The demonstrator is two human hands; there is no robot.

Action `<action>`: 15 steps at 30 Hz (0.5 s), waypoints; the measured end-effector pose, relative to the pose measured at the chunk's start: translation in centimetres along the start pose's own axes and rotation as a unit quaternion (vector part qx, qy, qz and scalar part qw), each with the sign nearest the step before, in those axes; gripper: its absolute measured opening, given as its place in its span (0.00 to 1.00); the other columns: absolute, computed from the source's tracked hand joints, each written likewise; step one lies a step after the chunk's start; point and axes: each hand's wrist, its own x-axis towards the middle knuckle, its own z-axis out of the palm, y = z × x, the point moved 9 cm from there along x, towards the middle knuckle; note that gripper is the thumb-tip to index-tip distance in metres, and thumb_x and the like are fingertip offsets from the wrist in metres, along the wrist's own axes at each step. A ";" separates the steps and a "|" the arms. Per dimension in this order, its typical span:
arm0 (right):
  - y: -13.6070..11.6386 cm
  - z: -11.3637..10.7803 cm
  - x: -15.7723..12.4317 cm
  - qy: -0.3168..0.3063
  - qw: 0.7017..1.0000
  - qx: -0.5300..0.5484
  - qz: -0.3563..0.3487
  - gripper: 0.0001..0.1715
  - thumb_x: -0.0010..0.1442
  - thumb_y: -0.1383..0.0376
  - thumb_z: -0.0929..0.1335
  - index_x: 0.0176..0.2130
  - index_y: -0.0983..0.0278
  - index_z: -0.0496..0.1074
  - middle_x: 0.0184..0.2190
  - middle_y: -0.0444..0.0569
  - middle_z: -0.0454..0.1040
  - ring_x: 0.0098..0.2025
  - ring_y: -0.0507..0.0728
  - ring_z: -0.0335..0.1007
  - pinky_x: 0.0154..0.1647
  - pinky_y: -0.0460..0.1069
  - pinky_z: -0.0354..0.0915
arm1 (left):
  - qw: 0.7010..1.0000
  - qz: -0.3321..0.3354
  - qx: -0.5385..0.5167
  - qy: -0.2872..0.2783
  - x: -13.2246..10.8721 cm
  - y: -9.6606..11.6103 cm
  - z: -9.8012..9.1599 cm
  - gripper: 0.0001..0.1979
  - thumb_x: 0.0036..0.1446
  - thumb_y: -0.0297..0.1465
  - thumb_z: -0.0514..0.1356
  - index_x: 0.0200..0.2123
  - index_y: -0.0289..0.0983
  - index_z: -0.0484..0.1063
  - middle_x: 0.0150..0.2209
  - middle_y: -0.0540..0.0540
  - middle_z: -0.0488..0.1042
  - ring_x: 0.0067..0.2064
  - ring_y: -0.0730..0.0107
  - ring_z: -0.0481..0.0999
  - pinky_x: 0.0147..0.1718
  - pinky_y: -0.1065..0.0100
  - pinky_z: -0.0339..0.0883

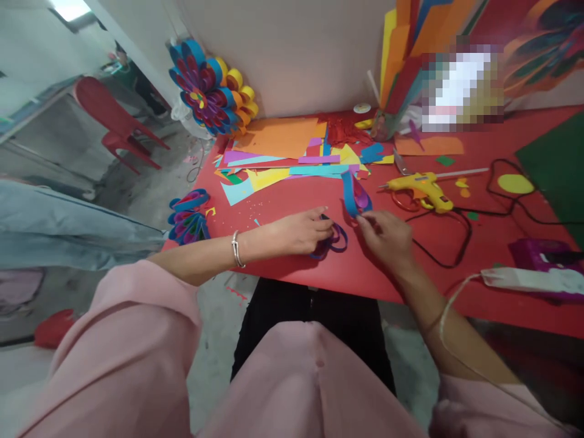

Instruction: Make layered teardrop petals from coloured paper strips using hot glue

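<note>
My left hand (314, 232), with a silver bracelet at the wrist, is closed at the table's front edge over blue and purple paper loops (338, 238), which stick out under its fingertips. To the right, my right hand (383, 234) pinches the lower end of a blue paper loop (349, 193) with purple and pink inside, held just above the red table (283, 213). A yellow glue gun (422, 187) lies behind and right of my right hand. Blue, purple and green loop pieces (189, 219) rest at the table's left edge.
Paper sheets and strips (278, 139) cover the back of the table. A finished paper flower (205, 91) leans on the wall. A black cord (460, 255), a white power strip (524, 280) and a jar (385, 125) of coloured paper stand or lie rightward. A red chair (107, 115) is at left.
</note>
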 end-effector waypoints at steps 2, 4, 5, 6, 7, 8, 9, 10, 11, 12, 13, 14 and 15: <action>0.4 -0.1 -0.5 0.010 1.000 0.006 0.004 0.17 0.74 0.52 0.69 0.39 0.58 0.82 0.34 0.50 0.86 0.32 0.59 0.80 0.35 0.53 0.70 | 0.998 -0.036 -0.011 0.045 -1.6 -0.4 -1.0 0.24 0.76 0.24 0.49 0.59 0.45 0.82 0.68 0.45 0.77 0.77 0.59 0.67 0.83 0.46 0.49; 0.8 0.2 -0.7 0.015 1.000 0.003 0.012 0.15 0.72 0.52 0.70 0.40 0.56 0.82 0.35 0.51 0.86 0.32 0.60 0.81 0.35 0.54 0.70 | 0.990 -0.105 -0.024 0.089 -4.0 -1.1 -1.5 0.25 0.79 0.28 0.47 0.69 0.47 0.74 0.75 0.45 0.70 0.80 0.59 0.61 0.83 0.43 0.46; 1.0 0.2 -0.7 0.022 1.000 0.000 0.015 0.16 0.72 0.51 0.70 0.39 0.56 0.82 0.35 0.52 0.86 0.32 0.61 0.81 0.34 0.55 0.70 | 0.982 -0.151 -0.041 0.110 -5.5 -1.6 -1.3 0.26 0.80 0.31 0.46 0.74 0.48 0.68 0.77 0.44 0.66 0.82 0.58 0.58 0.83 0.41 0.46; 1.2 0.2 -0.7 0.031 0.999 -0.006 0.016 0.16 0.70 0.49 0.71 0.39 0.55 0.82 0.35 0.53 0.86 0.31 0.62 0.81 0.32 0.56 0.69 | 0.968 -0.200 -0.067 0.136 -7.2 -2.2 -0.8 0.27 0.81 0.35 0.46 0.78 0.48 0.61 0.80 0.42 0.61 0.83 0.56 0.55 0.82 0.42 0.48; 1.2 0.2 -0.7 0.034 0.999 -0.012 0.008 0.16 0.69 0.48 0.71 0.38 0.54 0.82 0.33 0.54 0.86 0.30 0.62 0.80 0.30 0.56 0.67 | 0.950 -0.249 -0.105 0.157 -8.9 -2.8 0.1 0.31 0.81 0.41 0.47 0.82 0.46 0.51 0.82 0.39 0.54 0.83 0.55 0.51 0.82 0.43 0.51; 1.3 0.0 -0.7 0.048 0.999 -0.013 0.002 0.17 0.67 0.47 0.71 0.36 0.53 0.81 0.31 0.54 0.85 0.27 0.62 0.78 0.27 0.57 0.65 | 0.931 -0.287 -0.147 0.171 -10.5 -3.2 1.4 0.36 0.80 0.45 0.45 0.84 0.45 0.41 0.83 0.37 0.48 0.84 0.54 0.48 0.81 0.44 0.53; 1.5 0.1 -0.7 0.044 0.999 -0.015 -0.001 0.16 0.67 0.46 0.71 0.37 0.53 0.82 0.31 0.54 0.85 0.27 0.63 0.78 0.27 0.57 0.65 | 0.915 -0.309 -0.187 0.180 -11.8 -3.5 2.9 0.38 0.80 0.48 0.43 0.84 0.44 0.33 0.84 0.36 0.45 0.84 0.54 0.47 0.80 0.44 0.53; 1.6 -0.2 -0.7 0.055 0.998 -0.017 -0.005 0.15 0.65 0.46 0.72 0.36 0.52 0.81 0.30 0.54 0.85 0.25 0.63 0.78 0.25 0.57 0.64 | 0.904 -0.320 -0.220 0.177 -12.8 -3.7 4.4 0.39 0.80 0.49 0.40 0.84 0.44 0.28 0.84 0.36 0.43 0.85 0.54 0.46 0.80 0.44 0.52; 1.8 -0.2 -0.8 0.055 0.998 -0.022 -0.004 0.14 0.65 0.46 0.72 0.37 0.51 0.82 0.30 0.54 0.85 0.25 0.63 0.78 0.25 0.57 0.64 | 0.898 -0.327 -0.239 0.174 -13.6 -3.9 5.7 0.39 0.80 0.50 0.37 0.84 0.44 0.25 0.84 0.35 0.44 0.84 0.55 0.47 0.81 0.44 0.52; 1.9 -0.3 -0.8 0.058 0.998 -0.028 -0.004 0.14 0.65 0.46 0.71 0.37 0.50 0.82 0.30 0.54 0.85 0.26 0.63 0.79 0.24 0.57 0.64 | 0.899 -0.324 -0.247 0.162 -14.0 -4.3 6.8 0.40 0.80 0.51 0.37 0.84 0.44 0.25 0.84 0.36 0.46 0.84 0.56 0.48 0.81 0.45 0.50; 2.0 -0.4 -0.9 0.062 0.998 -0.033 -0.003 0.14 0.65 0.46 0.71 0.37 0.50 0.82 0.30 0.54 0.85 0.26 0.63 0.79 0.24 0.56 0.63 | 0.906 -0.317 -0.244 0.142 -14.2 -4.8 7.6 0.40 0.79 0.53 0.38 0.84 0.44 0.27 0.83 0.37 0.47 0.84 0.56 0.48 0.82 0.46 0.46; 2.1 -0.4 -0.9 0.062 0.997 -0.038 -0.002 0.14 0.65 0.46 0.71 0.38 0.50 0.82 0.30 0.54 0.85 0.26 0.63 0.79 0.24 0.56 0.63 | 0.914 -0.309 -0.233 0.120 -14.3 -5.5 8.2 0.40 0.79 0.53 0.38 0.85 0.45 0.32 0.83 0.39 0.49 0.84 0.57 0.48 0.83 0.47 0.41; 2.1 -0.4 -0.9 0.061 0.997 -0.041 -0.003 0.14 0.65 0.46 0.71 0.38 0.50 0.82 0.30 0.55 0.85 0.26 0.63 0.79 0.24 0.57 0.63 | 0.922 -0.304 -0.217 0.098 -14.3 -6.5 8.4 0.39 0.79 0.54 0.39 0.85 0.45 0.38 0.83 0.41 0.50 0.84 0.58 0.47 0.83 0.47 0.38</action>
